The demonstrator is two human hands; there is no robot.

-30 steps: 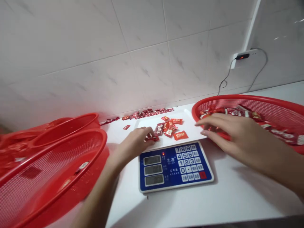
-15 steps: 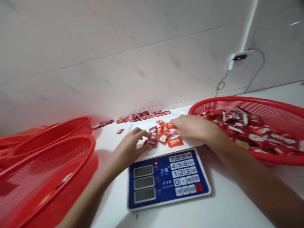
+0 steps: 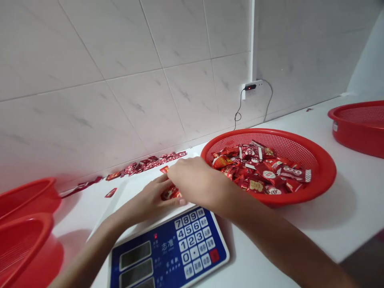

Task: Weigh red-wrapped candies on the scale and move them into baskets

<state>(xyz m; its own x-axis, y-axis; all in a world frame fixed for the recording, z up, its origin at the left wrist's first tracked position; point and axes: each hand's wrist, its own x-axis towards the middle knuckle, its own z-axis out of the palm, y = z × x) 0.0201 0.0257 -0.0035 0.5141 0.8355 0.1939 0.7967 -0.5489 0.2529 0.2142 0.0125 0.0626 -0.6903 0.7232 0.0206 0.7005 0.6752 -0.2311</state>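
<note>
Small red wrapped candies (image 3: 171, 193) lie gathered between my two hands on the white pan (image 3: 132, 192) of a scale. My left hand (image 3: 154, 199) curls round them from the left, its thumb along the front side. From the right, my right hand (image 3: 195, 180) closes over them, its back toward me and most of its fingers hidden. One red packet (image 3: 164, 169) shows just behind the hands. Below the pan is the scale's blue keypad panel (image 3: 168, 256), with number keys and dark displays.
A red mesh basket (image 3: 325, 172) full of wrapped candies stands right of the scale. Other red baskets are at the left (image 3: 30, 224) and far right (image 3: 357, 136). Loose packets (image 3: 147, 163) line the wall, and one small packet (image 3: 111, 193) lies left of the pan. A cable (image 3: 240, 106) hangs from a socket.
My view has turned to the right. My hands, apart on either side of the candies before, have come together around them, the right hand now overlapping the left.
</note>
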